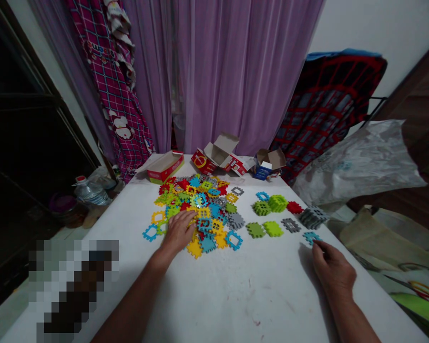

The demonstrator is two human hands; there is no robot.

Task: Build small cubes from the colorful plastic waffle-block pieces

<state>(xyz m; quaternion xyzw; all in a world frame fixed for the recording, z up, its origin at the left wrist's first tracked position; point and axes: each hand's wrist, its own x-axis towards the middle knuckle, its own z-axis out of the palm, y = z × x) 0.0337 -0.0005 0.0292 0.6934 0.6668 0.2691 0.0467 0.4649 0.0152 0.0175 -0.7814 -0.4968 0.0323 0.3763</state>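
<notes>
My left hand (180,229) rests on the near left side of a mixed pile of notched plastic building tiles (209,209), fingers stretched over yellow and blue pieces. No tile is visibly lifted in it. At the right, my right hand (333,267) has its fingers closed at the near edge of a blue notched tile (311,237), low over the table. Beyond that tile stands a stack of grey tiles (312,216). To its left lie a grey tile (291,225), a light green tile (273,228) and a darker green tile (255,230).
Green tile stacks (278,203), a red tile stack (294,207) and a blue frame tile (262,196) sit farther back on the white table (236,295). Opened red boxes (166,166) and a blue box (262,170) line the far edge. A plastic bag (361,162) hangs beyond the right edge.
</notes>
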